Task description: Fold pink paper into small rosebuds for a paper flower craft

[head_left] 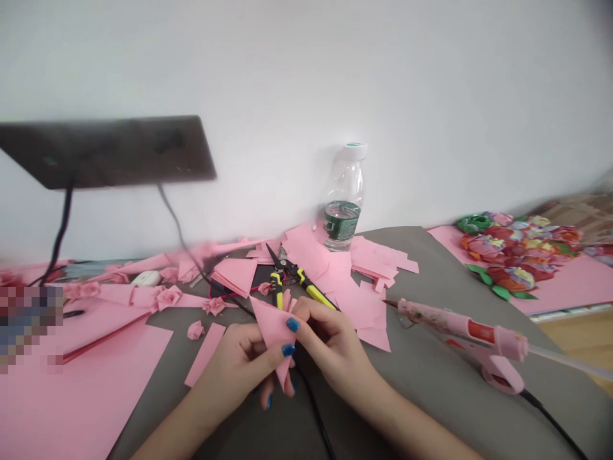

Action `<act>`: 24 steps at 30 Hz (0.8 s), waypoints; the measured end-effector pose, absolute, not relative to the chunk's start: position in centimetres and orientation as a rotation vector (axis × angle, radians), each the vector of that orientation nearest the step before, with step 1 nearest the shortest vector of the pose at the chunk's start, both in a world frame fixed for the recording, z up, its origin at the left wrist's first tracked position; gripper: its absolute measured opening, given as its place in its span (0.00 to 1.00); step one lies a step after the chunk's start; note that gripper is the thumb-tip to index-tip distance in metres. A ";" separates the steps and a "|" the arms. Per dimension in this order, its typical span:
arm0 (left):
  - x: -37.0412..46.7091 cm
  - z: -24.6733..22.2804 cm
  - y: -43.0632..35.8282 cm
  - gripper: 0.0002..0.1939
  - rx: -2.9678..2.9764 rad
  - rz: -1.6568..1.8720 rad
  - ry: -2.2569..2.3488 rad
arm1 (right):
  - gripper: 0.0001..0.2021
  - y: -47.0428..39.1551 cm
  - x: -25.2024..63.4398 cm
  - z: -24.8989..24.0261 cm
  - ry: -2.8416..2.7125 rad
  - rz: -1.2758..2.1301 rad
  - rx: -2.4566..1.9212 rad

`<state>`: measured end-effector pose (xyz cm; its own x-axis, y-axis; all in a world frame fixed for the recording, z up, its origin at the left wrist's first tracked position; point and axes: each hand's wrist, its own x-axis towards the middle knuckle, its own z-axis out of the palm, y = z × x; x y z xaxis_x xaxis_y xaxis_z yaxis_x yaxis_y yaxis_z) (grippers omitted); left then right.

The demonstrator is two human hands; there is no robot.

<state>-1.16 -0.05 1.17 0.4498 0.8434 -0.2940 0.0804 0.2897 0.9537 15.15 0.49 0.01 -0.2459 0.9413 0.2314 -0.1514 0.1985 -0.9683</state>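
A folded pink paper triangle (272, 326) is held between my two hands, its narrow point turned down. My left hand (239, 361) pinches its lower left side, thumb on top and the other fingers behind. My right hand (330, 342) grips the upper right edge, with the thumb pressed on the face of the paper. Just beyond the hands lie yellow-and-black pruning shears (290, 271), blades pointing away. A pink paper strip (205, 354) sits beside my left hand, near a small paper rose (195, 329).
A pink glue gun (472, 335) rests at right, trailing a cord. A plastic bottle (342, 220) stands by the wall among pink paper scraps (378, 255). Pink sheets (115, 377) cover the left side. Colourful flowers (522, 249) lie far right. A black cable (311, 396) runs under the hands.
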 end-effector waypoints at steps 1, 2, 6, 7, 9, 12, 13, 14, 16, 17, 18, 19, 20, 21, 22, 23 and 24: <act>-1.2 1.2 0.0 0.23 1.167 0.618 0.996 | 0.16 0.5 15.1 0.1 -1.399 1.272 -0.818; -1.3 1.1 0.0 0.22 1.151 0.595 1.001 | 0.16 0.4 15.1 0.1 -1.394 1.257 -0.829; -1.6 0.8 0.0 0.22 1.091 0.474 0.972 | 0.18 0.4 15.1 0.0 -1.336 1.203 -0.909; -1.6 0.8 0.0 0.23 1.078 0.459 0.957 | 0.18 0.4 15.1 0.0 -1.327 1.199 -0.918; -1.7 0.6 0.0 0.25 1.062 0.453 0.932 | 0.18 0.5 15.2 -0.1 -1.310 1.202 -0.920; -1.8 0.5 -0.1 0.26 1.058 0.448 0.902 | 0.17 0.5 15.3 -0.2 -1.262 1.204 -0.925; -1.8 0.5 0.0 0.26 1.065 0.445 0.894 | 0.17 0.5 15.3 -0.2 -1.250 1.199 -0.932; -1.9 0.5 0.0 0.26 1.072 0.441 0.888 | 0.17 0.5 15.2 -0.2 -1.239 1.198 -0.934; -1.9 0.7 0.1 0.24 1.087 0.434 0.886 | 0.17 0.4 15.0 -0.2 -1.226 1.203 -0.935; -1.9 0.8 0.1 0.23 1.094 0.426 0.886 | 0.17 0.4 15.0 -0.2 -1.220 1.205 -0.935; -1.9 0.9 0.1 0.22 1.101 0.421 0.892 | 0.18 0.4 14.9 -0.2 -1.215 1.207 -0.937; -1.9 1.0 0.1 0.20 1.110 0.414 0.896 | 0.18 0.4 15.0 -0.2 -1.207 1.205 -0.945; -1.8 1.1 0.0 0.19 1.118 0.404 0.898 | 0.19 0.6 15.1 -0.2 -1.192 1.194 -0.959; -1.7 1.2 -0.1 0.18 1.130 0.395 0.897 | 0.19 0.7 15.2 -0.2 -1.182 1.185 -0.975; -1.6 1.3 -0.3 0.17 1.142 0.389 0.891 | 0.20 0.9 15.5 -0.2 -1.144 1.154 -1.002; -1.4 1.4 -0.5 0.17 1.155 0.384 0.884 | 0.20 1.2 15.7 -0.3 -1.110 1.123 -1.023; -1.3 1.4 -0.6 0.17 1.166 0.379 0.875 | 0.21 1.4 16.0 -0.3 -1.087 1.096 -1.034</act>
<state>-1.29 -0.60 1.43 0.6248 0.6719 -0.3977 0.1699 0.3802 0.9092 15.98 1.44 -0.28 0.1145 0.9835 0.1399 -0.1478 0.1561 -0.9766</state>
